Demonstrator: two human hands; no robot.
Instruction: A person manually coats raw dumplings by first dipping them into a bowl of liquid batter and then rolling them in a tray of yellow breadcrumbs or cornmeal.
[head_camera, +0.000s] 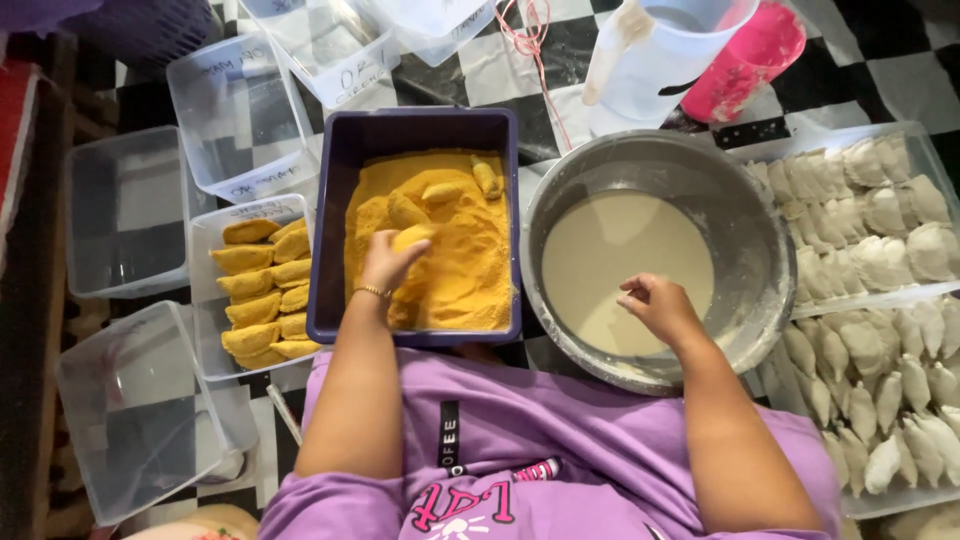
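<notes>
Head view: one crumb-coated pastry (412, 238) is gripped by the left hand (385, 262) in the purple crumb tray (415, 130), the right hand (660, 305) hangs loosely curled and empty above the batter bowl (745, 215), about nine breaded pieces (265, 300) are boxed, and many raw pastries (870, 300) are left uncoated.

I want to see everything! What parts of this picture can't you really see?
- Head view: pink cup top, cut off by the frame edge.
- Right hand fingers' undersides, hidden by the hand over the batter bowl.
- Purple tub bottom, buried under yellow crumbs.
- Left hand palm, hidden.
</notes>
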